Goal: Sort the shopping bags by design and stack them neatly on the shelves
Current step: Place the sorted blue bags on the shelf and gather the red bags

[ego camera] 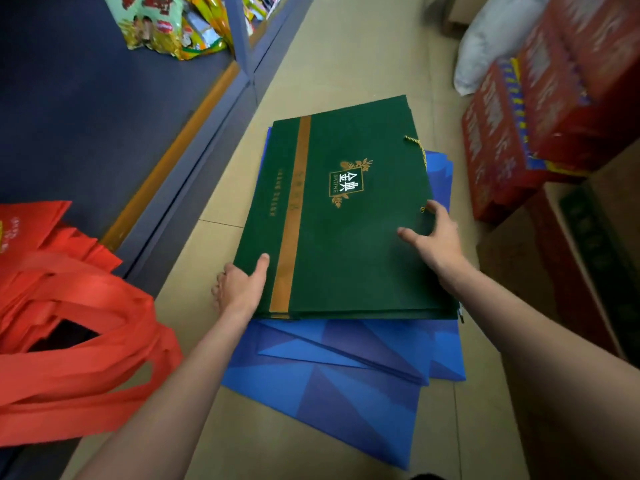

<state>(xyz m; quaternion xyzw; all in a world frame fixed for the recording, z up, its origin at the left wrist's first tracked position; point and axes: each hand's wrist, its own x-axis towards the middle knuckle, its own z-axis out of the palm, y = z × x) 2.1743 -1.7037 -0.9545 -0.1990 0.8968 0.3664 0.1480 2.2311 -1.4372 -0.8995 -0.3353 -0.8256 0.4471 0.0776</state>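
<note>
1. Green shopping bags (pixel 346 244), flat paper ones with a gold stripe and a gold-and-white logo, lie in a thin stack on the tan floor (pixel 346 57), in the middle of the view.
2. Under them lies a fanned pile of blue shopping bags (pixel 332 386), patterned with darker triangles, sticking out toward the viewer and a little to the right.
3. A gold cord handle (pixel 417 145) shows at the green stack's right edge.
4. The left hand (pixel 240 289) grips the near-left corner of the green stack: the thumb lies on top beside the gold stripe, the fingers curl at the edge (their tips are partly hidden).
5. The right hand (pixel 433 233) holds the right edge of the green stack, thumb spread on the top face and fingers bent over the edge near a second bit of gold cord.
6. Red fabric bags (pixel 69 323) with long loop handles are heaped at the left, on the low dark blue shelf (pixel 86 109).
7. Colourful snack packets (pixel 169 26) sit farther back on that shelf.
8. Red printed cartons (pixel 540 109) are stacked at the right, with a brown cardboard box (pixel 519 265) nearer and a pale sack (pixel 485 46) behind.
</note>
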